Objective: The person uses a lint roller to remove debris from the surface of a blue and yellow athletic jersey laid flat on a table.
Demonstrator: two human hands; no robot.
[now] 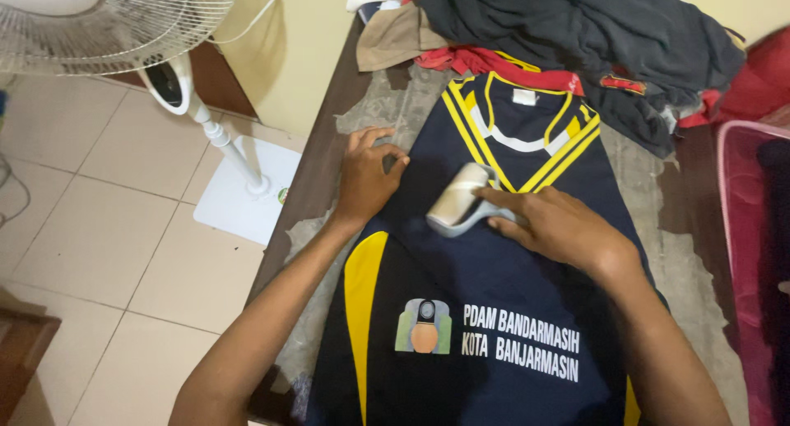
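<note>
We pin the navy, yellow-striped jersey [494, 261] flat with our left hand [366, 175]; our right hand [555, 224], grip wrapped around a silvery roller [458, 200] below its collar, has most cloth left.

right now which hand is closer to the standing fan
Left. The left hand presses the jersey at the table's fan-side edge, just across from the fan. The right hand holds a small iron mid-jersey, farther away.

dark navy jersey with yellow stripes [502, 311] flat on worn wooden table [683, 261] | heap of dark and red clothes [576, 31] far | white standing fan [115, 23] left, on floor | pink plastic basket [741, 253] right
</note>
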